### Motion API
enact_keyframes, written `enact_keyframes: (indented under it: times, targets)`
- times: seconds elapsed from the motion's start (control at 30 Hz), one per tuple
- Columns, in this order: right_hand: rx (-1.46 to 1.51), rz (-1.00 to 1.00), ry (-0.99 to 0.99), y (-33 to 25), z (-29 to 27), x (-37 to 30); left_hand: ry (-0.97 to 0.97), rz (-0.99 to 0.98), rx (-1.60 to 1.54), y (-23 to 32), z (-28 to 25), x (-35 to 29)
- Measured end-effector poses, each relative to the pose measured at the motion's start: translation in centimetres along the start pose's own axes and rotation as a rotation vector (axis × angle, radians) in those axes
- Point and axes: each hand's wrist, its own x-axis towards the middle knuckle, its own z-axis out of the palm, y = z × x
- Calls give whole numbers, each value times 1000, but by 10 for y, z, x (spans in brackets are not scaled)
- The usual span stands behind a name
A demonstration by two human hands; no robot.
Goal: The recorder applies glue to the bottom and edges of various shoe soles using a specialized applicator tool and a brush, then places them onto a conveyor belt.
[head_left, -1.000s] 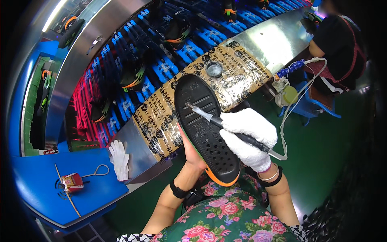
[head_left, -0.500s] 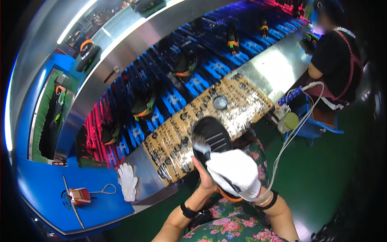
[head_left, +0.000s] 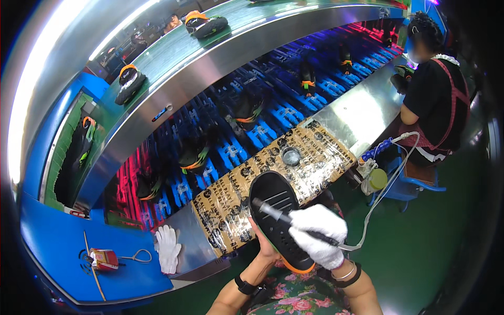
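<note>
A black shoe sole (head_left: pixel 274 188) with an orange heel edge lies tilted in front of me, its grooved inner face up. My bare left hand (head_left: pixel 265 242) grips it by the left side; most of those fingers are hidden beneath it. In a white glove, my right hand (head_left: pixel 319 231) is closed around a dark-handled brush (head_left: pixel 283 216). The pale bristle end is over the left edge of the sole's front half; whether it touches I cannot tell. A thin hose (head_left: pixel 362 239) runs from behind the brush toward the right.
Brown taped covering (head_left: pixel 231 210) lies on the metal ledge, with a small round dish (head_left: pixel 290 156) on it. Beyond, a blue-lit conveyor (head_left: pixel 233 149) carries shoes. A white glove (head_left: pixel 168 249) rests at left. At right sit a yellow-green container (head_left: pixel 377 179) and a co-worker (head_left: pixel 433 100).
My right hand has drawn back and turned, uncovering more of the sole's heel half and the brush handle. The left hand keeps its hold. The whole view has shifted slightly.
</note>
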Motion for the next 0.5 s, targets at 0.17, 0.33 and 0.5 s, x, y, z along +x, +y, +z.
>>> enact_keyframes:
  times: [0.17, 0.33, 0.5]
  targets:
    - [-351, -225, -160, -3, 4, 6, 76, -19, -52, 5, 0, 15]
    - [-59, -130, -162, 4, 5, 5, -609, -51, -650, -10, -45, 31]
    - [-253, -227, -183, 16, 6, -10, -442, -72, -401, 1, -18, 23]
